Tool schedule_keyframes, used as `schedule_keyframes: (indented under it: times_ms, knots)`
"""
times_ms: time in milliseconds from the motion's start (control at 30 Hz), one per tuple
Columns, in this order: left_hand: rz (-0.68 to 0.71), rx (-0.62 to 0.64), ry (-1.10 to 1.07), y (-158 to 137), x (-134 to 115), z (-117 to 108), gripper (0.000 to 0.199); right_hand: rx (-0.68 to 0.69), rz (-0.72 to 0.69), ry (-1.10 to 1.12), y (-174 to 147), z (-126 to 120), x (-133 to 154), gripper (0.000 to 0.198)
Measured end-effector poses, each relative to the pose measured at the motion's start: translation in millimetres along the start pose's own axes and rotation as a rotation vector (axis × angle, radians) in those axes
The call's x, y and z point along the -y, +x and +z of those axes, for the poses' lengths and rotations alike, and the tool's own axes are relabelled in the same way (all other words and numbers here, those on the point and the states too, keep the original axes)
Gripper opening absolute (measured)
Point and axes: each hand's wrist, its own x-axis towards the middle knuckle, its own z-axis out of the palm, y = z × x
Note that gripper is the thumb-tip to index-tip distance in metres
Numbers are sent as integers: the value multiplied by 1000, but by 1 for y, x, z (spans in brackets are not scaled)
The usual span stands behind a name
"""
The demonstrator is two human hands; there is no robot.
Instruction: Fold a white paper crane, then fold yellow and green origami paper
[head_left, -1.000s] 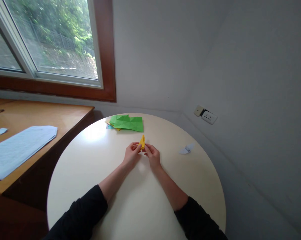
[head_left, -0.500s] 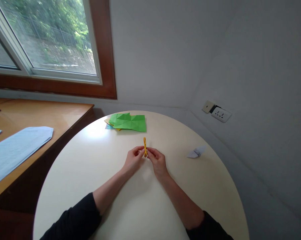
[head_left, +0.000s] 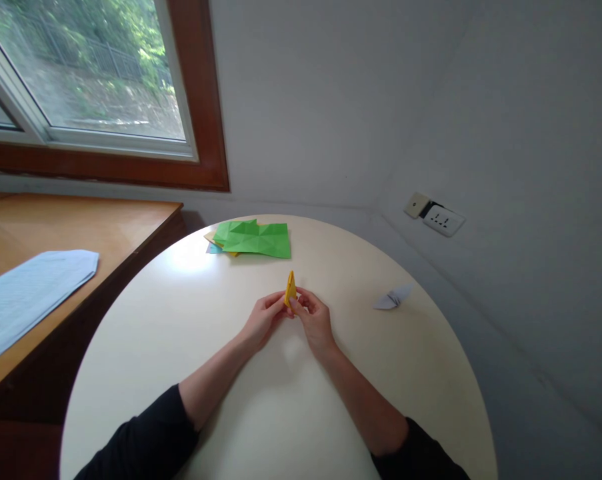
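Observation:
A small piece of folded yellow paper (head_left: 291, 288) stands upright between my two hands, just above the round table (head_left: 285, 413). From the left, my left hand (head_left: 264, 321) pinches its lower edge with thumb and fingers. My right hand (head_left: 315, 321) grips it from the other side, the thumb pressed on its lower face. Fingers cover the bottom of the paper, so its full shape is hidden.
Creased green paper (head_left: 261, 240) lies over other coloured sheets at the table's far edge. To the right rests a folded white paper piece (head_left: 393, 297). A wooden desk (head_left: 131, 217) with a stack of white papers (head_left: 41, 293) stands at left.
The yellow paper has turned from nearly edge-on to show more of its face. My right thumb has shifted onto its lower part. The view has moved slightly.

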Motion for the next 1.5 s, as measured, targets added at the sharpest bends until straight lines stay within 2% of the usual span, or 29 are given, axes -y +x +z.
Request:
schedule_keyframes:
  times_ms: [333, 633, 800, 967, 1167, 1267, 1400, 1500]
  knots:
    - [-4, 40, -45, -1, 0, -2, 35, 66, 26, 52, -3, -1, 3, 43]
    - [-42, -7, -50, 0, 0, -5, 36, 151, 22, 86, 0, -7, -1, 42]
    - [-41, -25, -66, -1, 0, -5, 34, 129, 18, 68, 1, -8, -4, 46]
    - [-49, -63, -67, -1, 1, -4, 35, 85, 6, 27, -1, -6, -4, 42]
    - [-4, -110, -41, -1, 4, -3, 34, 41, -154, -121, -10, -1, 0, 25]
    - [17, -118, -42, -1, 6, -3, 33, 40, -196, -174, -14, 0, 4, 27]
    - [45, -147, -44, -1, 6, -3, 33, 85, -185, -231, -16, 0, 5, 28]
    - [55, -162, 34, -1, 4, -2, 30, 50, -169, -247, -13, -1, 3, 27]
